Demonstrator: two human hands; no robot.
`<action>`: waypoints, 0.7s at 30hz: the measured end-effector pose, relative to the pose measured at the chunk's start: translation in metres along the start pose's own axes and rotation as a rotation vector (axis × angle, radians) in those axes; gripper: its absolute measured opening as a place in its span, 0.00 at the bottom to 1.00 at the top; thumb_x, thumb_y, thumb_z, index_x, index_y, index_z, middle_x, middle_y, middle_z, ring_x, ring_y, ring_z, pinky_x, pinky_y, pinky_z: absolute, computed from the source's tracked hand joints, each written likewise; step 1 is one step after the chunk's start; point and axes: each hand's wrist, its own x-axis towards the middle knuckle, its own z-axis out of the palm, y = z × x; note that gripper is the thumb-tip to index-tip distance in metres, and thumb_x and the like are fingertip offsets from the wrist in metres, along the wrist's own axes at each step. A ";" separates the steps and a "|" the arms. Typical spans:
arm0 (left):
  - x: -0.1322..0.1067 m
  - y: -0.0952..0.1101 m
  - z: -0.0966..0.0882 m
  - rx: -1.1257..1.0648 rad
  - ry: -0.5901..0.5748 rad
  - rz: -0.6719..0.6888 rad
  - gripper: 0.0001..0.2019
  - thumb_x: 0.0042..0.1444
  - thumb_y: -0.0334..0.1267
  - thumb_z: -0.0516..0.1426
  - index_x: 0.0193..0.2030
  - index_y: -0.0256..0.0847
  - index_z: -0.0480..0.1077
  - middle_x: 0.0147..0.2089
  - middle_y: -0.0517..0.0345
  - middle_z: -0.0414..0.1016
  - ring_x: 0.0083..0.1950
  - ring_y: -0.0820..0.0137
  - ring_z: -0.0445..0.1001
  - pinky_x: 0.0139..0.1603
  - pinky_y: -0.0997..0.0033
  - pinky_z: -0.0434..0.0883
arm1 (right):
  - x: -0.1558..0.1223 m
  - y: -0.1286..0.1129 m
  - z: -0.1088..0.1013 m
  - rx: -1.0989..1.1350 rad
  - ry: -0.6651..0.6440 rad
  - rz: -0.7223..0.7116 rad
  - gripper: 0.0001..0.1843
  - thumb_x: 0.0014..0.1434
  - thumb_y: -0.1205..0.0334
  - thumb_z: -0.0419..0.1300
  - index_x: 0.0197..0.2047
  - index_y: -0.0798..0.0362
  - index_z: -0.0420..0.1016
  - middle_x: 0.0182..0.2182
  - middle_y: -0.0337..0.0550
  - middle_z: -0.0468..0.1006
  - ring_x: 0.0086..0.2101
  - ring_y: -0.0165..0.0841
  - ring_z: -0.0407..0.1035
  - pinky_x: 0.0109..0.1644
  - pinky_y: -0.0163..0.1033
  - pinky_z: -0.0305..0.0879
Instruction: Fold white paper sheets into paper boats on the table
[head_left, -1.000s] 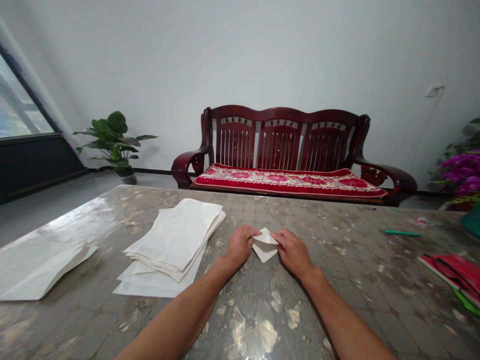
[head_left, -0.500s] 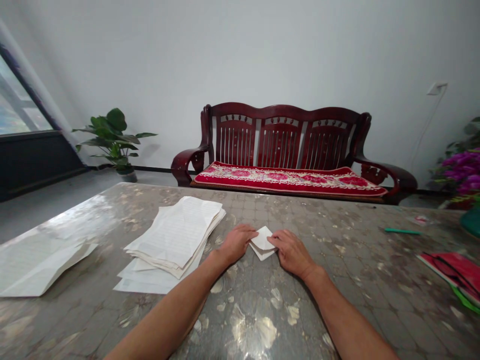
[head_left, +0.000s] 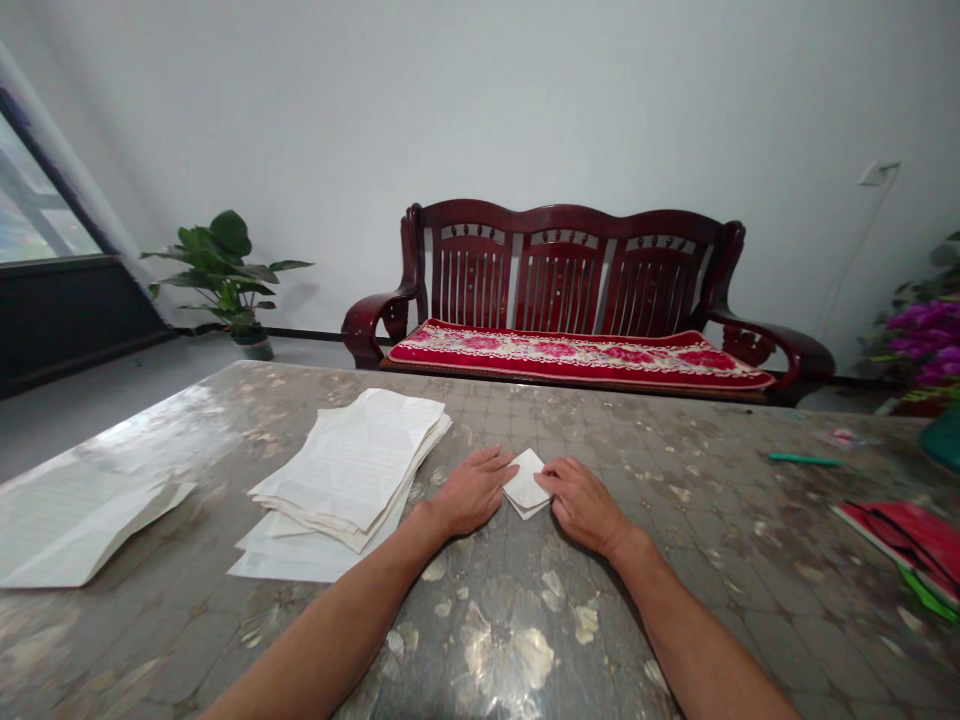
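Note:
A small folded paper (head_left: 528, 482), white and square, lies on the table with one corner pointing away from me. Its layers show along the near edges, lying almost flat together. My left hand (head_left: 472, 492) rests flat at the paper's left corner, fingers stretched out and their tips touching it. From the other side my right hand (head_left: 586, 505) holds the right corner, with the thumb and curled fingers closed on it. To the left of my hands is a stack of lined paper sheets (head_left: 352, 460), a little uneven at the edges.
On the patterned table (head_left: 517, 640), a creased loose sheet (head_left: 75, 525) lies far left. At the right are a green pen (head_left: 805, 459), a red book (head_left: 907, 540) with dark glasses on it, and a teal pot (head_left: 941, 440) of purple flowers. A wooden bench (head_left: 562, 280) stands beyond.
The paper's raised upper layer has come down and now lies flatter on the layer below. My left hand has flattened out at its left corner; my right hand stays at the right corner.

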 end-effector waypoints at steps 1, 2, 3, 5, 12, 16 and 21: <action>0.000 0.005 0.000 -0.013 -0.004 -0.010 0.20 0.67 0.35 0.46 0.62 0.40 0.67 0.67 0.51 0.67 0.69 0.63 0.62 0.71 0.57 0.57 | 0.000 0.000 0.000 0.008 0.001 -0.001 0.21 0.54 0.77 0.48 0.44 0.53 0.77 0.43 0.46 0.73 0.46 0.37 0.62 0.55 0.40 0.58; 0.000 0.010 0.001 -0.026 -0.007 -0.026 0.19 0.68 0.36 0.46 0.62 0.41 0.68 0.67 0.52 0.67 0.69 0.62 0.62 0.71 0.56 0.57 | 0.000 0.000 0.000 0.018 0.004 -0.002 0.21 0.54 0.77 0.48 0.43 0.53 0.77 0.43 0.46 0.73 0.45 0.36 0.62 0.55 0.40 0.58; 0.001 0.015 0.001 -0.038 -0.007 -0.043 0.19 0.68 0.37 0.47 0.62 0.41 0.68 0.66 0.51 0.68 0.69 0.61 0.62 0.71 0.55 0.58 | 0.001 0.000 0.001 0.030 0.009 -0.003 0.20 0.55 0.77 0.48 0.42 0.53 0.77 0.42 0.47 0.73 0.45 0.36 0.62 0.54 0.40 0.58; 0.001 0.025 0.002 -0.061 -0.004 -0.062 0.20 0.69 0.40 0.47 0.62 0.40 0.68 0.66 0.50 0.68 0.69 0.60 0.62 0.71 0.54 0.58 | 0.002 0.001 0.003 0.064 0.029 -0.004 0.19 0.55 0.76 0.48 0.40 0.53 0.78 0.41 0.46 0.73 0.45 0.36 0.62 0.54 0.40 0.59; 0.000 0.029 0.010 -0.151 -0.038 -0.075 0.21 0.68 0.38 0.48 0.66 0.36 0.64 0.69 0.47 0.63 0.72 0.61 0.58 0.72 0.56 0.56 | 0.007 0.004 0.018 0.194 0.168 0.139 0.20 0.58 0.75 0.49 0.41 0.52 0.80 0.38 0.45 0.73 0.43 0.36 0.63 0.53 0.39 0.61; 0.000 0.026 0.010 -0.213 -0.020 -0.106 0.24 0.65 0.39 0.53 0.68 0.41 0.61 0.70 0.49 0.62 0.72 0.62 0.58 0.72 0.56 0.57 | 0.007 0.002 0.021 0.147 0.154 0.164 0.20 0.55 0.75 0.52 0.45 0.51 0.79 0.38 0.45 0.71 0.44 0.36 0.63 0.52 0.38 0.61; 0.001 0.026 0.006 -0.256 -0.020 -0.114 0.22 0.63 0.39 0.55 0.64 0.46 0.67 0.68 0.52 0.66 0.70 0.64 0.61 0.70 0.58 0.59 | 0.009 0.001 0.023 0.078 0.131 0.270 0.24 0.53 0.73 0.53 0.52 0.53 0.76 0.42 0.47 0.71 0.46 0.38 0.62 0.55 0.39 0.60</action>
